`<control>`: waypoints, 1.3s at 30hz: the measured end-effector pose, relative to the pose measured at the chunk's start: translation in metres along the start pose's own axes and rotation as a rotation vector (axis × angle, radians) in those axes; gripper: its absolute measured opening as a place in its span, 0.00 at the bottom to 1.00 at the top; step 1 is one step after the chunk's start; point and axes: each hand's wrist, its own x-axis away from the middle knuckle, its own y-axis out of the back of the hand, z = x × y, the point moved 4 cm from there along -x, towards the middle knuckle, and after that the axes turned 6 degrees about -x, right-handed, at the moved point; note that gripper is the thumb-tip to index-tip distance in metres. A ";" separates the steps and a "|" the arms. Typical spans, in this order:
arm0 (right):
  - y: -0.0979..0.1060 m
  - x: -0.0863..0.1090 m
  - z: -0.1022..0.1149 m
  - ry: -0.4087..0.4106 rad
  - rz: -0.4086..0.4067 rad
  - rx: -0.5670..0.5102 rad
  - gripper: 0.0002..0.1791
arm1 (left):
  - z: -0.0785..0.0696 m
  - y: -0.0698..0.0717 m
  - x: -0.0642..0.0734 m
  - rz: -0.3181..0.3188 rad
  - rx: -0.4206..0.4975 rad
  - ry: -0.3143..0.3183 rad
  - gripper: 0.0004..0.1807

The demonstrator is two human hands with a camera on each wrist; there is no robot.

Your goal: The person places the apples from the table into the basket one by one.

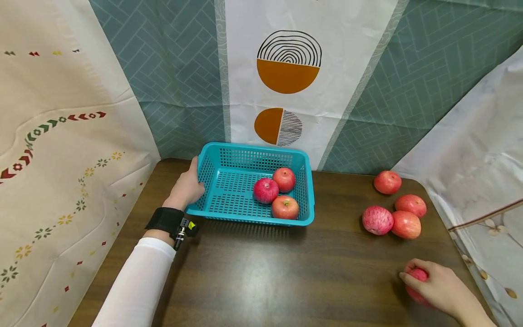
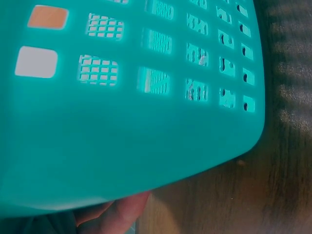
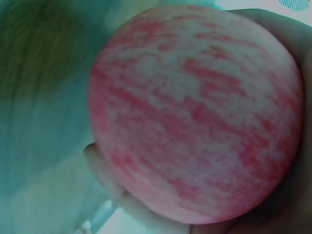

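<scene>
At the lower right of the head view, my right hand (image 1: 437, 286) grips a red apple (image 1: 417, 297) with fingers and thumb curled round it. That streaked apple (image 3: 195, 117) fills most of the right wrist view. My left hand (image 1: 187, 185) holds the left end of a turquoise plastic basket (image 1: 253, 220), thumb over the rim. In the left wrist view, fingers (image 2: 129, 207) show below the basket wall (image 2: 107, 131). Inside the basket's right half lie a dark red apple (image 1: 265, 190), a red apple (image 1: 283, 179) and a lighter apple (image 1: 285, 207).
Several more apples sit at the table's right back: one apart (image 1: 387, 182), and a cluster with a pinkish apple (image 1: 377, 220), an orange-red apple (image 1: 406, 225) and another behind (image 1: 410, 205). The brown table (image 1: 261, 272) meets a patterned cloth (image 1: 180, 91) behind the basket.
</scene>
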 end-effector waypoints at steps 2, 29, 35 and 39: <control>0.002 -0.003 0.008 0.034 -0.030 -0.008 0.10 | -0.001 0.001 0.001 -0.003 -0.001 -0.001 0.50; 0.026 -0.042 0.097 0.286 -0.122 -0.051 0.09 | -0.003 0.001 0.001 0.003 0.003 0.004 0.50; 0.026 -0.052 0.112 0.307 -0.118 -0.030 0.09 | -0.003 0.002 0.003 -0.008 0.006 -0.001 0.49; 0.027 -0.057 0.119 0.312 -0.105 -0.026 0.09 | -0.002 0.001 0.002 -0.002 0.002 0.002 0.49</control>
